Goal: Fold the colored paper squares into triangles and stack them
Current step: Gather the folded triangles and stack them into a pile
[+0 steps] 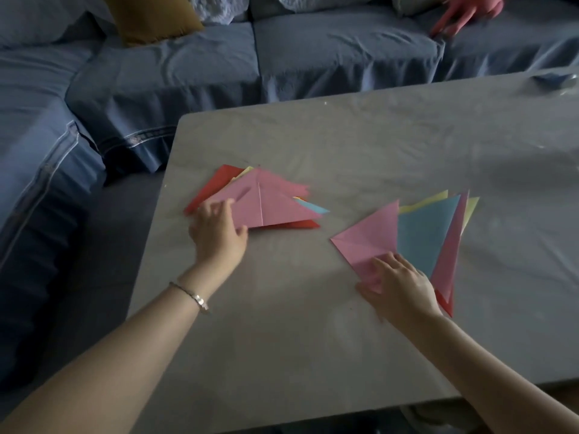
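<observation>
Paper lies in two fanned piles mid-frame on the grey table (pixel 344 136). The left hand (pixel 219 233), a bracelet (pixel 194 297) on its wrist, pinches the lower left corner of the pink triangle (pixel 275 205) topping the left pile (pixel 213 186) of red, yellow and blue pieces. The right hand (pixel 402 286) rests relaxed, fairly straight fingers on the lower corner of a pink sheet (pixel 369 239) in the right pile (pixel 423 236), gripping nothing. A blue-covered sofa (pixel 188 73) fills the top of the frame.

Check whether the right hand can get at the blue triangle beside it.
Probably yes. The right hand rests on the pink triangle, and the blue triangle lies right beside it, its face mostly uncovered.
</observation>
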Demonstrator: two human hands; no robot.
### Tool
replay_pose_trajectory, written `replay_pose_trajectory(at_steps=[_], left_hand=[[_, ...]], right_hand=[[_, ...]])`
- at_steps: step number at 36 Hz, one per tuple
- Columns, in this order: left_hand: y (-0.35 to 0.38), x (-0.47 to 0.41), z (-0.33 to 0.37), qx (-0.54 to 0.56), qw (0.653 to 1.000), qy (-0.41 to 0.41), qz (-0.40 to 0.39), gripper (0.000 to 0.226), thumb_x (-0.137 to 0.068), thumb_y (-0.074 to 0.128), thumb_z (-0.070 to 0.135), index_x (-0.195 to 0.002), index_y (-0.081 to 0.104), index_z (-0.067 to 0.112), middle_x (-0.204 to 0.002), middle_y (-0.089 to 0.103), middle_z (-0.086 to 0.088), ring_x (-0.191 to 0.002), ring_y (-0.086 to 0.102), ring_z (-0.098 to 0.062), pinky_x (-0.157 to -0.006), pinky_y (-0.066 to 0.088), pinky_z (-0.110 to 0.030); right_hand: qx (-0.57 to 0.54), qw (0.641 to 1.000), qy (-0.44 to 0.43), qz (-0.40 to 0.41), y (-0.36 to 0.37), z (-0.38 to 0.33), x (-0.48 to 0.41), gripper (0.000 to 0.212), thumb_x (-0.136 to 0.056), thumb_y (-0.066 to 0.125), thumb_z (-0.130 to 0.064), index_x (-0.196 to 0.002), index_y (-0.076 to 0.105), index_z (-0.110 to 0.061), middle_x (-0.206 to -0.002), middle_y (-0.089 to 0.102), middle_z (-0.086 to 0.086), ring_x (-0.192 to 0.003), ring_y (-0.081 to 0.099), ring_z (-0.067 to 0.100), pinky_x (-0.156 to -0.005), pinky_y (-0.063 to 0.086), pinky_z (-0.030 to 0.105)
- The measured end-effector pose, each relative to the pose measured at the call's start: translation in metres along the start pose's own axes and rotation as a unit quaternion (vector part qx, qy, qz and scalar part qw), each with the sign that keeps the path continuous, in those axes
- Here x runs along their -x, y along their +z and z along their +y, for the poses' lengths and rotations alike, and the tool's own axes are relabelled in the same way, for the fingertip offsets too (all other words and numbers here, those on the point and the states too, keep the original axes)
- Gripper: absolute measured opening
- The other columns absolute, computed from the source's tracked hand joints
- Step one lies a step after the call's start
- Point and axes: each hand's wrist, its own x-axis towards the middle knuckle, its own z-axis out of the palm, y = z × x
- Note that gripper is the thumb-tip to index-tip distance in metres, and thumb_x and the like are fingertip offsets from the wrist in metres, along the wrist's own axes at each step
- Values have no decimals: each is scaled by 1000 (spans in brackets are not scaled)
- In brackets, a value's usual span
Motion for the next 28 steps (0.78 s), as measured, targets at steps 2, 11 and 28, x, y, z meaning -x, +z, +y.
replay_pose_trajectory(at_steps=[2,11,28], left_hand=[[9,20,8,53,996,48,-44,39,-77,68,11,-113,58,3,-113,55,-20,-111,48,-35,-91,35,-37],[22,90,77,496,739,-281,-359,9,-90,55,11,-85,50,17,-80,55,-7,-68,57,-18,-66,52,-32],[28,97,98,506,748,-225,-366,20,-93,49,14,-112,55,19,-91,59,1,-79,58,-7,-69,48,-23]], right_hand=[[15,1000,2,-16,-2,-2,1,50,-79,58,-54,-112,57,-17,-116,54,-1,-116,47,18,-88,42,31],[-92,995,-21,-39,5,-24,22,46,-82,62,-41,-122,56,-20,-131,50,-1,-124,41,23,-103,33,33],[-441,858,265,11,-1,-30,3,34,-77,63,-4,-107,63,-19,-96,61,4,-81,60,21,-67,47,25]])
